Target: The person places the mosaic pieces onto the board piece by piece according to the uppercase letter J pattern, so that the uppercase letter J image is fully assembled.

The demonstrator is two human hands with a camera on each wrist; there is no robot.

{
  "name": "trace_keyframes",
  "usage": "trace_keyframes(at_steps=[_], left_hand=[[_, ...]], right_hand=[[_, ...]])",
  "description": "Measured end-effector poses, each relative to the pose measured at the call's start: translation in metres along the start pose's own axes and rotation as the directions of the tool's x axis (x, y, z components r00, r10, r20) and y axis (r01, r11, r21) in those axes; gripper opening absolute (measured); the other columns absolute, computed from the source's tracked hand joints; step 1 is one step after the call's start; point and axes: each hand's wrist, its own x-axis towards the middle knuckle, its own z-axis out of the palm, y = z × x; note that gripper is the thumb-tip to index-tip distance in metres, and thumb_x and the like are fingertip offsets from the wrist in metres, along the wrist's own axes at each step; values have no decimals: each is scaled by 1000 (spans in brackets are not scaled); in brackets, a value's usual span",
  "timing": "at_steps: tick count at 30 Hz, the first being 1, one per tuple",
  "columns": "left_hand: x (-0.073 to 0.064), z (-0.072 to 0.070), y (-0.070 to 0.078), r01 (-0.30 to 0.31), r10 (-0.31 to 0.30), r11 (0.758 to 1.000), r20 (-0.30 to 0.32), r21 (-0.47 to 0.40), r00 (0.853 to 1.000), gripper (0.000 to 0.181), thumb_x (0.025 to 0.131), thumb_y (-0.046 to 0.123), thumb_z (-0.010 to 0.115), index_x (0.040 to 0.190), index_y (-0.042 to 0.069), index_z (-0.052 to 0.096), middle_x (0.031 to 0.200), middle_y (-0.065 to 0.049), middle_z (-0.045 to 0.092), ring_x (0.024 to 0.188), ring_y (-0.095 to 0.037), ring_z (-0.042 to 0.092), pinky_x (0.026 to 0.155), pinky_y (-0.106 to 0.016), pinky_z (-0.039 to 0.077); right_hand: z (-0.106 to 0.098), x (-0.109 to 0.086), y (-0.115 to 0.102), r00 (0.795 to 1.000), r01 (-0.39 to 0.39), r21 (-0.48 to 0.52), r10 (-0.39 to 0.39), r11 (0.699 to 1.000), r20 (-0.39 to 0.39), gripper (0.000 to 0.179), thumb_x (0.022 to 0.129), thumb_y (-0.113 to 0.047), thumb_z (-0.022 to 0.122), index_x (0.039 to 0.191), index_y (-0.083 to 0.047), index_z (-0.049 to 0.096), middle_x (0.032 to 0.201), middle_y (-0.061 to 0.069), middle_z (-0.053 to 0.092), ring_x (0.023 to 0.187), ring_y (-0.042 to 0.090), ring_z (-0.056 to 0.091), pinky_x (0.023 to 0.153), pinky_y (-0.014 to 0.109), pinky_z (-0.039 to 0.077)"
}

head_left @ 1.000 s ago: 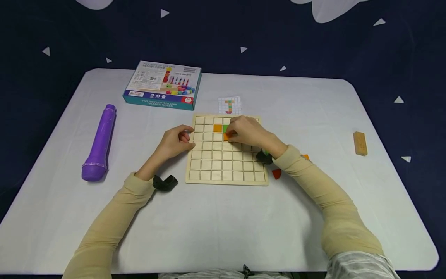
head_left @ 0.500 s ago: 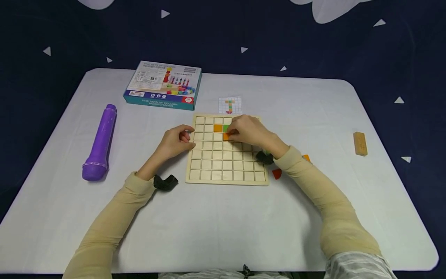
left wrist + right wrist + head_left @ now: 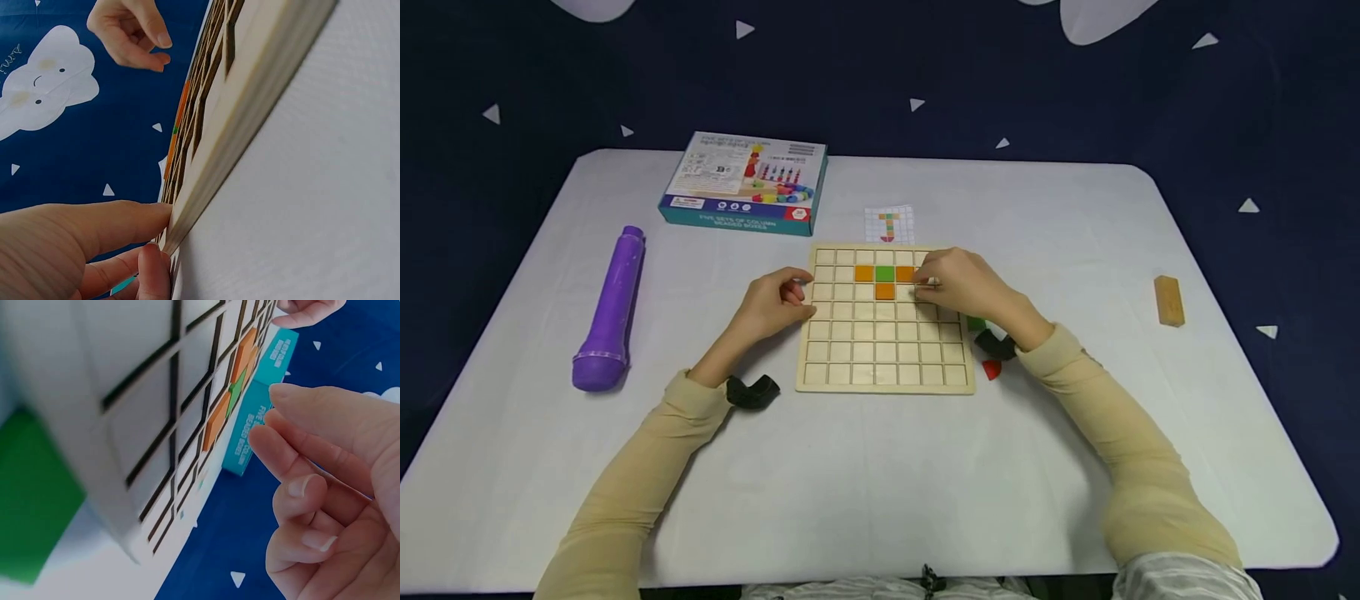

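A square wooden grid board (image 3: pixel 861 387) lies on the white table. Across one of its upper rows run an orange tile (image 3: pixel 864 273), a green tile (image 3: pixel 885 273) and a second orange tile (image 3: pixel 905 273); another orange tile (image 3: pixel 884 292) sits below the green one. My left hand (image 3: pixel 767 302) touches the board's left edge with thumb and forefinger spread apart. Over the board's right part hovers my right hand (image 3: pixel 962 279); in the right wrist view its thumb and fingertips (image 3: pixel 262 440) stand apart, holding nothing and clear of the tiles.
A small pattern card (image 3: pixel 889 225) lies behind the board. Beside its right edge are a green piece (image 3: pixel 976 323) and a red piece (image 3: pixel 992 369). A teal box (image 3: pixel 745 182), a purple microphone-shaped object (image 3: pixel 610 312) and a wooden block (image 3: pixel 1168 301) lie around.
My right hand has drawn back to the right from the tiles, uncovering the green tile and the right-hand orange one. The left hand stays at the board's edge. The head view has shifted slightly.
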Motion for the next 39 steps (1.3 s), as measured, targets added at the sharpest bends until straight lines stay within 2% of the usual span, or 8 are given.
trace_keyframes(at_steps=[11,19,29,39], left_hand=[[0,0,-2,4,-4,1000,3,-4,1000,44,77,6,71,118,-2,58,88,-15,58,73,-17,51,68,-27,41],[1,-1,0,15,-15,1000,8,-6,1000,43,78,6,71,118,-1,58,88,-15,58,73,-17,51,67,-26,40],[0,-1,0,16,-16,1000,7,-7,1000,43,78,6,71,118,-1,58,88,-15,58,73,-17,50,67,-26,40],[0,0,-1,17,-17,1000,6,-7,1000,43,78,6,71,118,-1,58,88,-15,58,72,-16,49,65,-24,40]], right_hand=[[-4,-29,15,997,-59,-34,58,998,-43,17,84,-14,68,97,-4,73,95,10,70,83,22,65,69,36,52],[-3,-47,26,994,-92,-26,90,995,-69,16,82,-13,69,96,-5,74,94,8,71,76,18,63,66,34,50],[-2,-63,32,991,-127,-45,125,991,-36,18,83,-14,68,97,-3,73,94,10,70,83,23,66,69,38,52],[2,-74,36,986,-162,-31,163,986,43,23,82,-17,70,102,-4,71,99,9,69,92,24,65,75,41,52]])
